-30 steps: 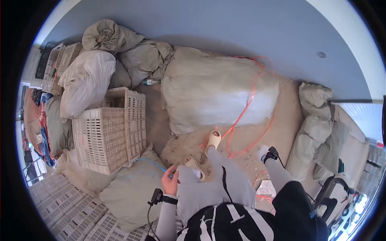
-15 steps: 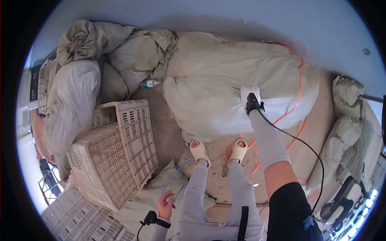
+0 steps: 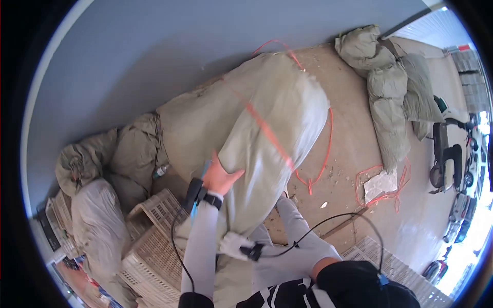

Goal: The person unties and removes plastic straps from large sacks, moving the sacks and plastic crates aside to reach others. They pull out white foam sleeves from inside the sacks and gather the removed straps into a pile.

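Observation:
A large pale-green woven sack (image 3: 205, 115), bulging and full-looking, lies along the wall and reaches down in front of my legs. My left hand (image 3: 218, 177) is bare and lies against its near side, thumb spread away from the fingers. A light-blue strip (image 3: 194, 209) shows beside that wrist. My right hand (image 3: 236, 246), in a white glove, is closed at the sack's lower edge near my knees; its fingertips are partly hidden. A red strap (image 3: 269, 134), smeared by motion, crosses over the sack.
Dirty white plastic crates (image 3: 149, 262) stand at the left beside a whitish sack (image 3: 97, 220). More stuffed sacks (image 3: 387, 84) lie at the right. Red strap and a white sheet (image 3: 381, 186) are on the floor. A scooter (image 3: 446, 159) is parked farther right.
The view has turned to the right. My left hand has risen from beside my leg onto the sack. My gloved right hand has come from the sack's top down to its near edge.

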{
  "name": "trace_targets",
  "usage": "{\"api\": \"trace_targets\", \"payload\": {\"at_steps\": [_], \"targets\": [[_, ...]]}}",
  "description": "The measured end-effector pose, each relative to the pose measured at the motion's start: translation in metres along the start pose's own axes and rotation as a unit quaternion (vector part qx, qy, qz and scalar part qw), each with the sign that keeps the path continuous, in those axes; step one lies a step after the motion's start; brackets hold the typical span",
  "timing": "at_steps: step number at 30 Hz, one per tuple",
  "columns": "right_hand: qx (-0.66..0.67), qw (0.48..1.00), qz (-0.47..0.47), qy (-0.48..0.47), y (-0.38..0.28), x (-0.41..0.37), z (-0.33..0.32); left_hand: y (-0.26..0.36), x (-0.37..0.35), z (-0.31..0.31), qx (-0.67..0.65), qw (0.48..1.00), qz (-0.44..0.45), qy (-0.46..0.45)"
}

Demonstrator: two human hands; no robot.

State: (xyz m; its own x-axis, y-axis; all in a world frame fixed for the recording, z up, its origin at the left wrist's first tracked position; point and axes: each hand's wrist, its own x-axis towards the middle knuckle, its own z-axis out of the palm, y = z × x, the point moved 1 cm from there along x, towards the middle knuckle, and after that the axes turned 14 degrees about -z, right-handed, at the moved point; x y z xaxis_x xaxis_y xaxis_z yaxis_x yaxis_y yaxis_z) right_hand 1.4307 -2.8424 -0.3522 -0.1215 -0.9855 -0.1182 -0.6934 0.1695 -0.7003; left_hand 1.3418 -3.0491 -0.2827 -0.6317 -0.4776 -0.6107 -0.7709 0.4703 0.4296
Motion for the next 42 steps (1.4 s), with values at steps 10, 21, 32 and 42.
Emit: {"api": "trace_targets", "payload": {"at_steps": [10, 21, 32, 42], "targets": [[0.138, 0.883, 0.181, 0.411, 0.025, -0.099, -0.232, -0.094, -0.140, 0.018, 0.068, 0.997, 0.018, -0.020], [0.040, 0.996, 0.067, -0.035, 0.139, 0.022, -0.310, -0.139, -0.219, 0.063, 0.004, 0.994, -0.096, 0.056], [-0.079, 0.942, -0.056, 0.322, -0.041, -0.086, -0.258, 0.069, -0.154, -0.018, -0.059, 0.967, 0.044, 0.243], [-0.062, 0.930, -0.133, 0.338, -0.083, -0.116, -0.240, 0.113, -0.134, 0.006, 0.269, 0.954, 0.128, -0.017]]}}
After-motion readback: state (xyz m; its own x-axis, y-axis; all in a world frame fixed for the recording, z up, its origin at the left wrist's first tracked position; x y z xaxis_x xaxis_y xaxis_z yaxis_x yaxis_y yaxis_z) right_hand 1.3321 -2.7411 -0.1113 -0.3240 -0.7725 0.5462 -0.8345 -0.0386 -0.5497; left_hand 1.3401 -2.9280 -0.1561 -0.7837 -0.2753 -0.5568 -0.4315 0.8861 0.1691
